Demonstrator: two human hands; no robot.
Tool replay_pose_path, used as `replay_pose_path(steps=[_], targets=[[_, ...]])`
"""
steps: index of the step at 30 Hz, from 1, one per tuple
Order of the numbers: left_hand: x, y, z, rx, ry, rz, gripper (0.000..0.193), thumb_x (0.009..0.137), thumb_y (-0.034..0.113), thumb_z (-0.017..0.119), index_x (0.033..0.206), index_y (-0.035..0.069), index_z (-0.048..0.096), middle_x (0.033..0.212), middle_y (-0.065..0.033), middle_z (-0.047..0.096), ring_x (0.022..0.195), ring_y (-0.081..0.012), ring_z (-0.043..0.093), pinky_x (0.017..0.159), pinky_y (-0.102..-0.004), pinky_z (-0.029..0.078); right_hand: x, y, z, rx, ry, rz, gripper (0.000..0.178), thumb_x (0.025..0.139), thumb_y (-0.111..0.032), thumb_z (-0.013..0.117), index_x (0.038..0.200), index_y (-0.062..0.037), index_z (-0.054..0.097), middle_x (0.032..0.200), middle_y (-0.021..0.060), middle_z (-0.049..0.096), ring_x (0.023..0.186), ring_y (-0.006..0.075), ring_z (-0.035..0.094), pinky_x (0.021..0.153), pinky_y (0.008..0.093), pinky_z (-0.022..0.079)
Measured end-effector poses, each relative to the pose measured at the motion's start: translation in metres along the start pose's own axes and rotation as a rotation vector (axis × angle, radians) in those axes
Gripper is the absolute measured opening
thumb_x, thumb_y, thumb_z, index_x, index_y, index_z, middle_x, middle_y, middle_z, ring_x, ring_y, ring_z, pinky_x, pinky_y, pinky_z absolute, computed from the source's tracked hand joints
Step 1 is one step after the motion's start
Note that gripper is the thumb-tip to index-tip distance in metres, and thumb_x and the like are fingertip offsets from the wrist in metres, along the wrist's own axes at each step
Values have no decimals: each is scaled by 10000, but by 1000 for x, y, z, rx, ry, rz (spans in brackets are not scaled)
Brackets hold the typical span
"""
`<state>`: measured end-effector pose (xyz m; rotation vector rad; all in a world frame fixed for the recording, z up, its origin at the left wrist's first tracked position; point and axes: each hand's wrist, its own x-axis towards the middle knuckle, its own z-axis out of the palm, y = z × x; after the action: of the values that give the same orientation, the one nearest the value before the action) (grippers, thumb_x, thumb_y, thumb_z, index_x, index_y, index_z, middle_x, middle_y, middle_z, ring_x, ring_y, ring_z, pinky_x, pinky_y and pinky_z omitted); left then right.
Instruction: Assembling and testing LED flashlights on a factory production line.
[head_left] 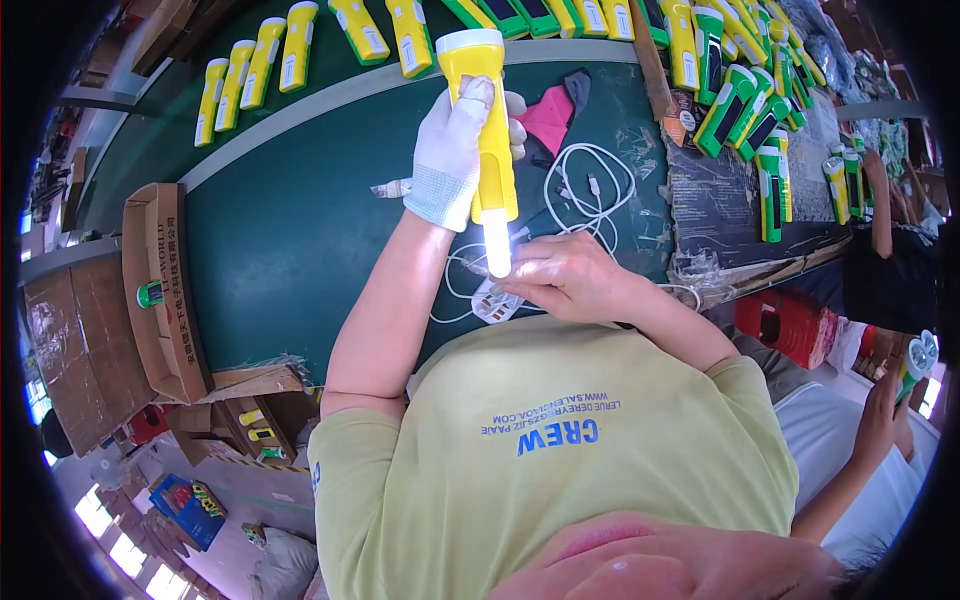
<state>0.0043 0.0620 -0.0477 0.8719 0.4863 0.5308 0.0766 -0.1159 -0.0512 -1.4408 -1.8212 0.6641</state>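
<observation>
My left hand (440,150), in a white glove, wraps round a yellow flashlight (495,180) with a white-rimmed head. The flashlight is held above the green table with its head away from me. A white bar lamp (497,245) at its near end glows brightly. My bare right hand (575,275) has its fingers pinched together right beside the lamp's tip; what they grip, if anything, is hidden. Just below those fingers lies a white multi-port USB charger (494,302). White charging cables (590,215) are coiled behind my right hand.
Several yellow flashlights (262,62) stand in a row along the far edge. More yellow and green flashlights (725,110) are heaped at the right. A cardboard tray (150,345) sits at the left edge, and pink cloth (548,120) lies mid-table. A co-worker's hand (880,405) shows far right.
</observation>
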Motion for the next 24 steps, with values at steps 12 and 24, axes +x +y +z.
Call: replay_pose_path(steps=[12, 24], targets=[[-17, -15, 2, 46, -198, -52, 680, 982, 605, 305, 1260, 15, 496, 1004, -107, 618, 912, -205, 611, 817, -333, 505, 11, 20, -18, 946, 341, 529, 169, 901, -122, 668, 997, 10, 712, 771, 13, 661, 701, 53, 572, 623, 212, 447], [-36, 2, 18, -145, -171, -144, 653, 928, 634, 450, 1206, 49, 533, 968, -89, 625, 760, -173, 604, 665, -308, 507, 38, 2, -67, 351, 546, 221, 123, 915, -46, 632, 991, 37, 682, 881, 44, 689, 763, 60, 596, 656, 202, 486]])
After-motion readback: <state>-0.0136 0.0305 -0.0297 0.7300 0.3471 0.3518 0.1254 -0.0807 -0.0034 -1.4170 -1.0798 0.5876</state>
